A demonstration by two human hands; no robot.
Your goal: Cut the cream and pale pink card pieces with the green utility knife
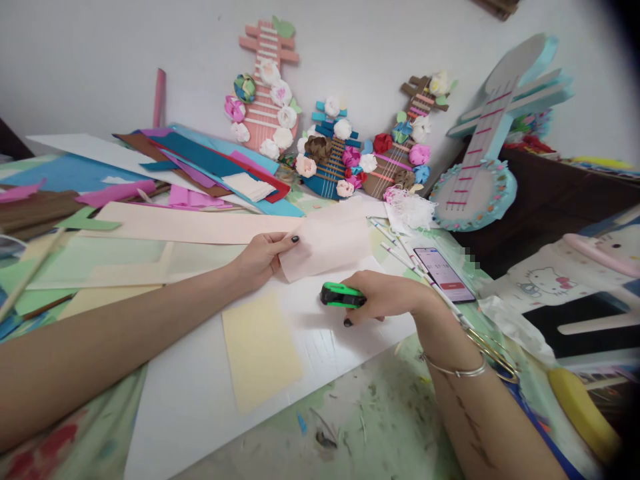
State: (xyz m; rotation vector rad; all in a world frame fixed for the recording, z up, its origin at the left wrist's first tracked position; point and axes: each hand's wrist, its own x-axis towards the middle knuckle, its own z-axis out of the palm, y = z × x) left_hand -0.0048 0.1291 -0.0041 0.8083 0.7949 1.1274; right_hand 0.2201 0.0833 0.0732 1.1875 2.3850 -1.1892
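Observation:
My left hand (263,257) pinches the left edge of a pale pink paper sheet (327,245) between thumb and fingers, holding it just above a white board (200,393). To its right, my right hand (383,299) is curled around a small green and black tool (341,295), pressed low against the white board just below the pink sheet. A pale yellow rectangle of paper (260,350) lies flat on the board in front of both hands. A silver bangle (457,370) circles my right wrist.
A phone (444,273) with a lit screen lies right of my right hand, beside several thin sticks (400,250). Paper guitars with flowers (267,93) lean on the wall. Coloured sheets (200,163) pile up at left. A cartoon-cat bag (550,280) sits at right.

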